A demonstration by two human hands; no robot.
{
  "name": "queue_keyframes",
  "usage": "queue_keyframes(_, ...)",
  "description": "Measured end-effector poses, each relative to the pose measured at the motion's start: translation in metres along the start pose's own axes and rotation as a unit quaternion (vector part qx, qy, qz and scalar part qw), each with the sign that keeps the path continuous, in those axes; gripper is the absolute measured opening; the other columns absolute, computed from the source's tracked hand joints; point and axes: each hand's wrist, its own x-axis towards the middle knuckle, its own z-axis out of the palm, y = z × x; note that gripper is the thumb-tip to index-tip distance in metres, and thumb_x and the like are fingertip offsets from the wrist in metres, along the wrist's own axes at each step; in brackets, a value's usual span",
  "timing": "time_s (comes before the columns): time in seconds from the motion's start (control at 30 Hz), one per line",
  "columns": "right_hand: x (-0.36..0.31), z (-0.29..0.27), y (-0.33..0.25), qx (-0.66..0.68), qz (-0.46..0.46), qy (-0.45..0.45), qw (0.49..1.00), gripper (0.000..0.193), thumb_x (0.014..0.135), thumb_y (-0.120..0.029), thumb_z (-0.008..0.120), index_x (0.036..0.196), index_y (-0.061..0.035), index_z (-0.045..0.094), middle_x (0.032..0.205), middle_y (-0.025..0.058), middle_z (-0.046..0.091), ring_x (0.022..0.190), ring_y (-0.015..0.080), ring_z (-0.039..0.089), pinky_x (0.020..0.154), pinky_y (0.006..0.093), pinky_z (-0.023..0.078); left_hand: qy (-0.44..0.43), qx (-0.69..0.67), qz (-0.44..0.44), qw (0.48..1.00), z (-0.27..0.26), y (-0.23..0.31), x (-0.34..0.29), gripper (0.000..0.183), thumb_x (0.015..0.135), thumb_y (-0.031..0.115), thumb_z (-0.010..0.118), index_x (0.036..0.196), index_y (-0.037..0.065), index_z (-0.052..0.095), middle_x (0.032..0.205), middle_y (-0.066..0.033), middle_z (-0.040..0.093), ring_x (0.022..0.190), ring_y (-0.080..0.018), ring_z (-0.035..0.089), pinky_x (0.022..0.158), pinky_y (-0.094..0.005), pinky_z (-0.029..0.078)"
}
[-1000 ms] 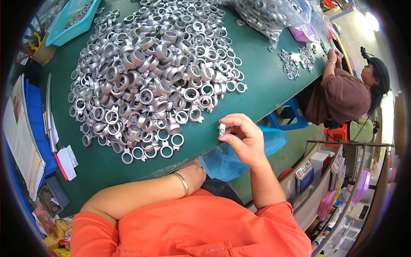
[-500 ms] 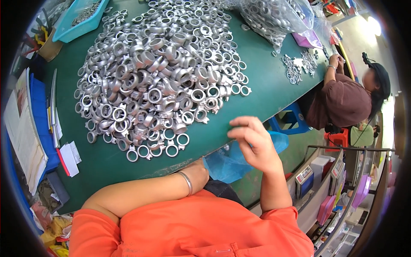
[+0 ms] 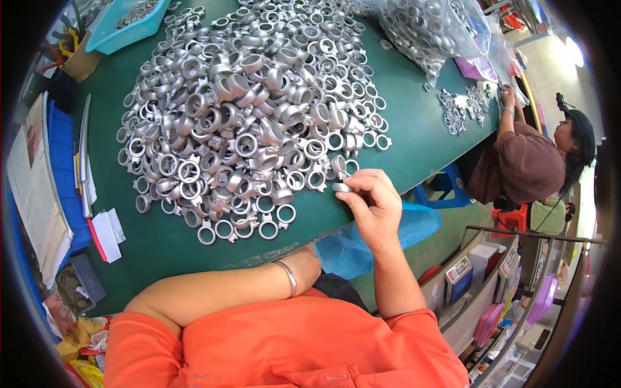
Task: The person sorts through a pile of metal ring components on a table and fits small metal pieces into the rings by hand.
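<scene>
The right hand (image 3: 374, 210) pinches a small silvery metal ring fitting (image 3: 342, 187) between thumb and fingertips, at the near edge of the heap of cast ring parts (image 3: 249, 110) (dull grey, lugged collars) on the green table (image 3: 414, 129). The left hand is hidden below the table edge by a blue plastic bag (image 3: 349, 249), its grip impossible to tell.

Left hand (image 3: 315, 255) hidden below green table (image 3: 414, 129) edge, behind blue bag (image 3: 362, 242).

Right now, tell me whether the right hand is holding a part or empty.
Holding one: the right hand pinches a small silver metal part in its fingertips, beside the pile of rings.
</scene>
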Motion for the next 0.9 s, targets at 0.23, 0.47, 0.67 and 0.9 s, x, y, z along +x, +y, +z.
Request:
queue_keyframes(0.23,-0.016,-0.007,-0.002,0.337,0.201,0.039,0.919,0.02,0.088,0.0,0.052,0.108,0.003,0.054,0.083,0.0153,0.063,0.064,0.0145,0.061,0.052,0.0231,0.05,0.01,0.081,0.015,0.997,0.006,-0.002,0.0,0.052,0.093,0.029,0.04,0.126,-0.012,0.037,0.125,-0.0264,0.045,0.113,-0.0363,0.047,0.097,-0.0392,0.036)
queue_keyframes(0.47,-0.018,-0.017,-0.001,0.439,0.283,0.006,0.853,0.016,0.088,-0.003,0.052,0.102,0.0029,0.056,0.077,0.0167,0.064,0.05,0.0137,0.056,0.041,0.0214,0.043,0.011,0.068,0.003,0.998,0.006,0.001,-0.002,0.053,0.094,0.029,0.037,0.125,-0.014,0.038,0.13,-0.0297,0.039,0.119,-0.0387,0.041,0.101,-0.0405,0.033)
queue_keyframes(0.67,-0.021,-0.025,0.003,0.507,0.3,-0.015,0.808,0.012,0.087,-0.001,0.052,0.099,0.0022,0.056,0.08,0.0175,0.064,0.05,0.0139,0.055,0.042,0.0221,0.043,0.04,-0.042,-0.007,0.998,0.007,-0.001,-0.001,0.054,0.095,0.029,0.035,0.125,-0.015,0.038,0.129,-0.0313,0.039,0.118,-0.0406,0.041,0.101,-0.0421,0.033)
queue_keyframes(0.9,-0.029,-0.055,0.011,0.203,0.086,-0.105,0.97,0.027,0.067,0.02,0.042,0.069,0.0005,0.061,0.093,0.015,0.063,0.079,0.0211,0.061,0.065,0.0283,0.049,0.006,0.1,0.051,0.994,0.005,-0.002,-0.001,0.049,0.095,0.024,0.034,0.12,-0.016,0.044,0.129,-0.0319,0.04,0.119,-0.0421,0.041,0.102,-0.0454,0.032)
